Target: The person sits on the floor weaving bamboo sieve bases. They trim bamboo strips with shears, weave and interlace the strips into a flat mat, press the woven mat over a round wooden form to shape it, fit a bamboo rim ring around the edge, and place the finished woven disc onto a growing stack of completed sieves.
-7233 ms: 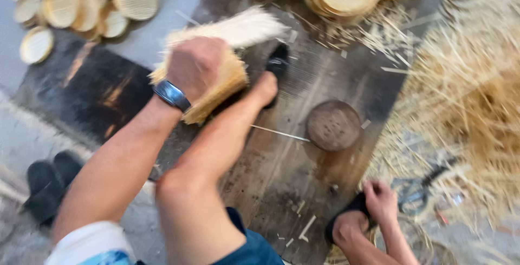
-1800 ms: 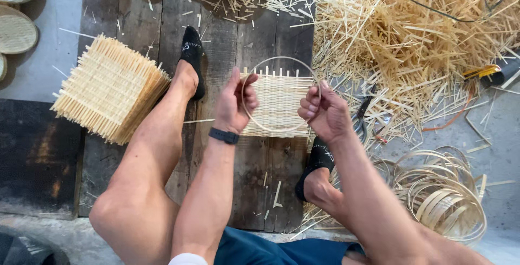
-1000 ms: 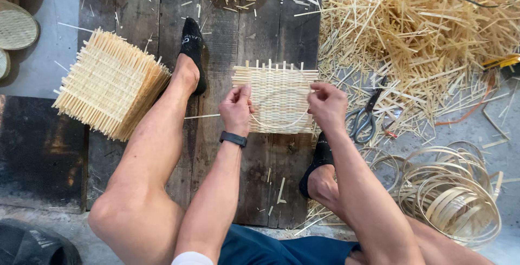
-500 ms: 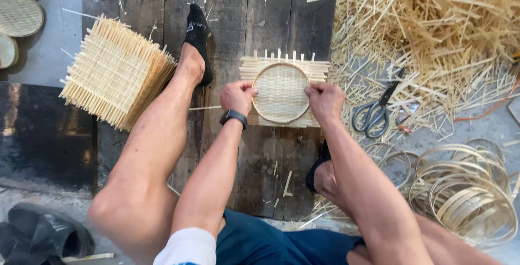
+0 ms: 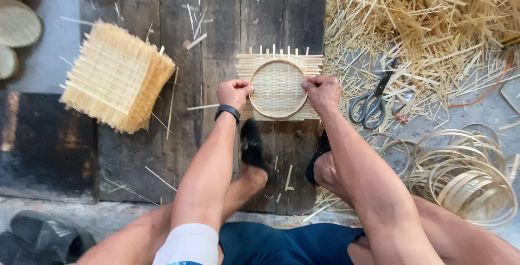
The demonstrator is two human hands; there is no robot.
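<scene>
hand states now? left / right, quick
Left hand: closed, gripping the left edge of the bamboo hoop on the woven mat.
Right hand: closed, gripping the hoop's right edge.

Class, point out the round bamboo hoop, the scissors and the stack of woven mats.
round bamboo hoop (image 5: 253,78), head view, on its left rim.
scissors (image 5: 371,98), head view, on the pivot above the handles.
stack of woven mats (image 5: 111,75), head view, on the top mat's middle.
</scene>
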